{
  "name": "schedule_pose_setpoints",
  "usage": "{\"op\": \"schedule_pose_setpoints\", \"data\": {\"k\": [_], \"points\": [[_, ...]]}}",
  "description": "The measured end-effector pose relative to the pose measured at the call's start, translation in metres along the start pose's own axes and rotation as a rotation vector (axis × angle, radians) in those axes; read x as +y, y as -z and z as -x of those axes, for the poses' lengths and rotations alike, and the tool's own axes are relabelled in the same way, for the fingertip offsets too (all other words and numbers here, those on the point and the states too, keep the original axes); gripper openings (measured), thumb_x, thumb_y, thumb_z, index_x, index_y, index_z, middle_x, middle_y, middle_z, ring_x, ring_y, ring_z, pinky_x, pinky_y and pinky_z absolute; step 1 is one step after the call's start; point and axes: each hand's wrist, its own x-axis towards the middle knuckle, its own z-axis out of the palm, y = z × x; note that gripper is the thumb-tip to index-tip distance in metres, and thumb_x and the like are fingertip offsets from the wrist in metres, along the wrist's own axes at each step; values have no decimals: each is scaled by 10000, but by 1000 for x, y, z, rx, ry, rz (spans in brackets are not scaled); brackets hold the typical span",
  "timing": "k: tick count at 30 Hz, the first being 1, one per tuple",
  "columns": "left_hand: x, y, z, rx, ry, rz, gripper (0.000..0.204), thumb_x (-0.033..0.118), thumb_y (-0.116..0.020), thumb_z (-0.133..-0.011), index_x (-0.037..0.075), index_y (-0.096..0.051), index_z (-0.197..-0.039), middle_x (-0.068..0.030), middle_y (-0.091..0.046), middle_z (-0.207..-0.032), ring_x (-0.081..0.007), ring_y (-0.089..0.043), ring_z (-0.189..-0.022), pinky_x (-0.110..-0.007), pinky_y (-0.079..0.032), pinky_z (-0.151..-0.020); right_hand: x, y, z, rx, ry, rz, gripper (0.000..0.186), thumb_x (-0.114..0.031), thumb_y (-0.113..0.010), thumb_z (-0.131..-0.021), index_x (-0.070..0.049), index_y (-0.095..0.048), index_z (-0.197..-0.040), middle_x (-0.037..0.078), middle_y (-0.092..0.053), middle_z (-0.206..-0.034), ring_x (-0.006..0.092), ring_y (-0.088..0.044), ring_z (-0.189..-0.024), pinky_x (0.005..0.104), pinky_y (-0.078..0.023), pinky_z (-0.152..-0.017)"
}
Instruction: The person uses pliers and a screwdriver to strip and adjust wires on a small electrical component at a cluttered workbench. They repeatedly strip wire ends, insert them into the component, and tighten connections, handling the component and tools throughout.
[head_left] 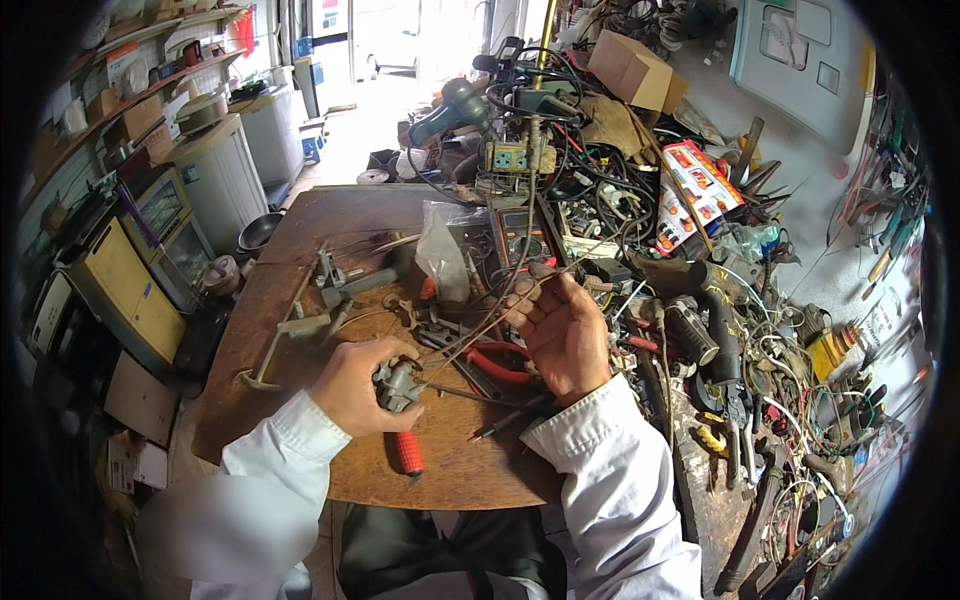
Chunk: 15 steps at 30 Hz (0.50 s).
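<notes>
Over the wooden table, my left hand (350,388) is closed round a small grey metal part (400,386), its exact kind unclear. Thin brownish wires (470,338) run from beside this part up to my right hand (562,340). That hand, palm turned up, pinches the wires between thumb and fingers. Below the metal part lies a red handle (409,453), its other end hidden. Red-handled pliers (500,362) rest between my hands, among other tools. Beyond them are a clear plastic bag (441,255) and a multimeter (522,232).
A metal clamp-like tool (345,285) and a T-shaped rod (270,355) lie on the table's (235,400) left. Tangled cables, a power drill (715,310) and hand tools crowd the right. A cardboard box (630,70) tops the far pile. Cabinets (218,175) line the left wall.
</notes>
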Motion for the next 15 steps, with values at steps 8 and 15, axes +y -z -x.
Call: {"op": "schedule_pose_setpoints", "data": {"k": [8, 15], "points": [[-6, -1, 0, 52, -65, 48, 551, 206, -855, -576, 6, -620, -1032, -76, -599, -795, -134, -533, -706, -295, -481, -688, 1, -2, 4, -71, 142, 143, 130, -31, -648, -909, 17, -598, -1019, 91, -672, -870, 222, -691, -806, 404, -598, -784], [-1, -2, -1, 25, -57, 9, 544, 202, -856, -569, 5, -631, -1023, -72, -606, -794, -135, -558, -712, -295, -487, -691, 2, 2, 3, -141, 87, 208, 137, -60, -640, -935, 18, -591, -1036, 119, -693, -924, 220, -688, -807, 375, -600, -756]]}}
